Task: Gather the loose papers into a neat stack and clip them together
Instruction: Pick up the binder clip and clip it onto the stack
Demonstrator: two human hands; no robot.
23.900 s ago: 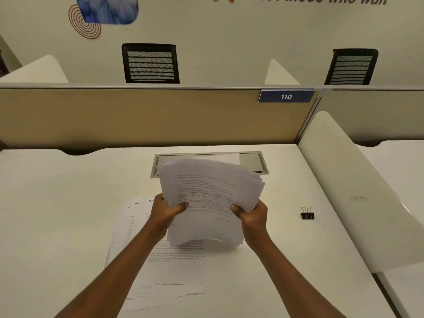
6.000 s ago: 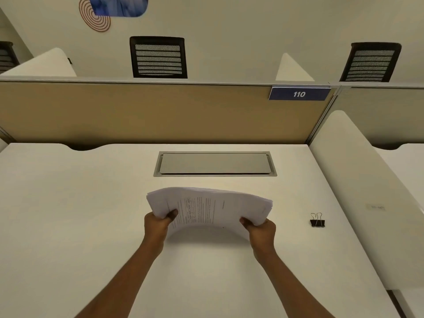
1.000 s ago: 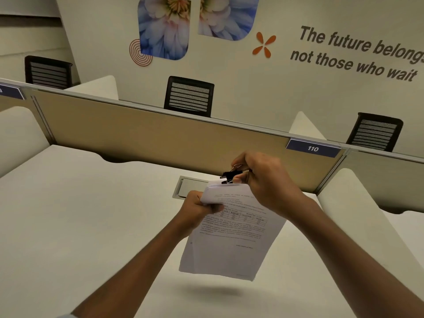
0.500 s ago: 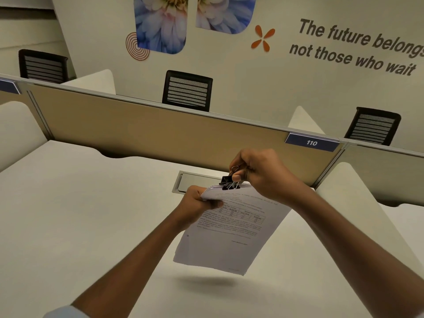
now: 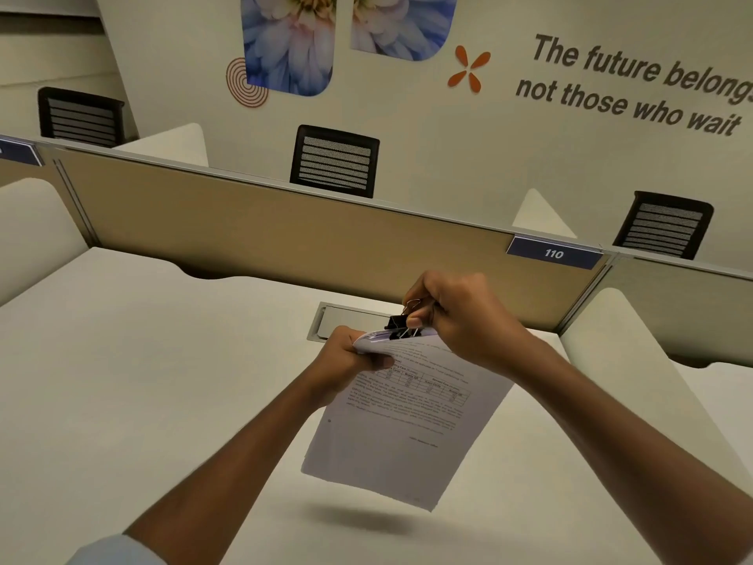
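I hold a stack of printed white papers (image 5: 403,426) in the air above the white desk (image 5: 142,381). My left hand (image 5: 346,360) grips the stack at its top left corner, thumb on the front sheet. A black binder clip (image 5: 401,325) sits on the stack's top edge. My right hand (image 5: 456,316) pinches the clip by its wire handles from the right. The lower part of the stack hangs free and casts a shadow on the desk.
A metal cable hatch (image 5: 346,324) lies in the desk behind my hands. A tan partition (image 5: 285,234) with a blue "110" tag (image 5: 553,253) closes the back. A white side divider (image 5: 635,360) stands at the right. Black chairs (image 5: 335,161) stand beyond.
The clip has come down onto the top edge of the stack. Both hands and the papers shifted slightly; the view tilted a little.
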